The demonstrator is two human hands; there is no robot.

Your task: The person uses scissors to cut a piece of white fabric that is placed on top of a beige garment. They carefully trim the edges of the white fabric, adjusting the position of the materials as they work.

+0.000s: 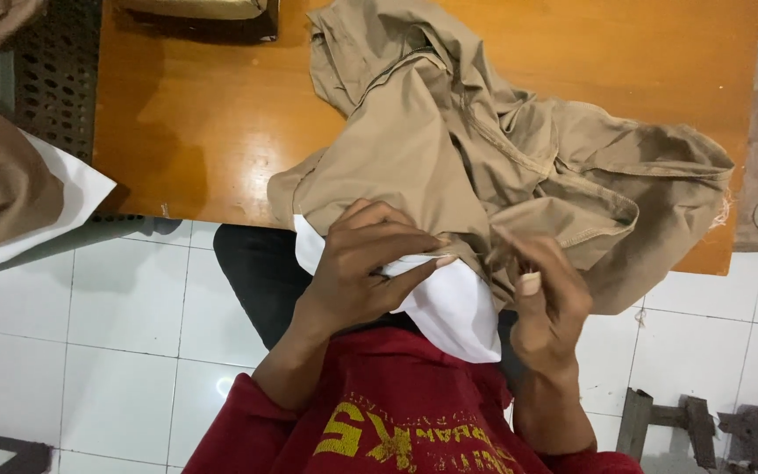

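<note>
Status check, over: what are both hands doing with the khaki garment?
Left hand pinching white lining. Right hand gripping khaki garment edge. Garment draped over wooden table.

This looks like a small tailoring or garment workshop. A crumpled khaki garment (502,149) with a white lining (454,307) lies across an orange wooden bench (195,123) in the upper middle of the frame. More khaki and white cloth (10,184) hangs at the left edge. White floor tiles (116,351) fill the lower left, and a grey metal frame (686,426) stands at lower right.
</note>
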